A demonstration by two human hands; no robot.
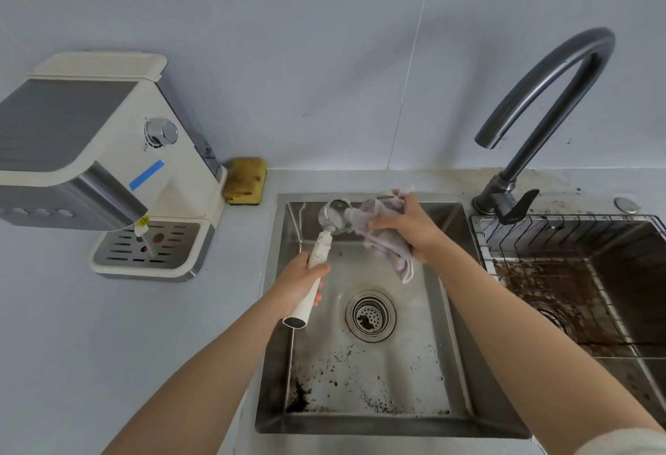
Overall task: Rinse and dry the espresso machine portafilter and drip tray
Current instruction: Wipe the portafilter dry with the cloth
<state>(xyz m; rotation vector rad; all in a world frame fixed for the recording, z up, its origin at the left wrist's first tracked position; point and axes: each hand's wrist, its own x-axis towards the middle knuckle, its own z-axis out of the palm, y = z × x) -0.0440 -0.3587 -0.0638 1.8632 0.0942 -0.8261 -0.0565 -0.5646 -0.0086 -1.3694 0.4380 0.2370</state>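
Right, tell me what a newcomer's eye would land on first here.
Over the sink basin, the left hand grips the white-handled portafilter while the right hand holds a pale cloth against its metal head. Dark coffee grounds speckle the basin's near floor. The cream espresso machine stands at left, drip tray in place.

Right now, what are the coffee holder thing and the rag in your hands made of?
Portafilter: handle looks like matte white plastic; the head looks like polished metal, since it gleams. Cloth: soft fabric, perhaps cotton or microfibre, pale lilac, crumpled into limp folds.
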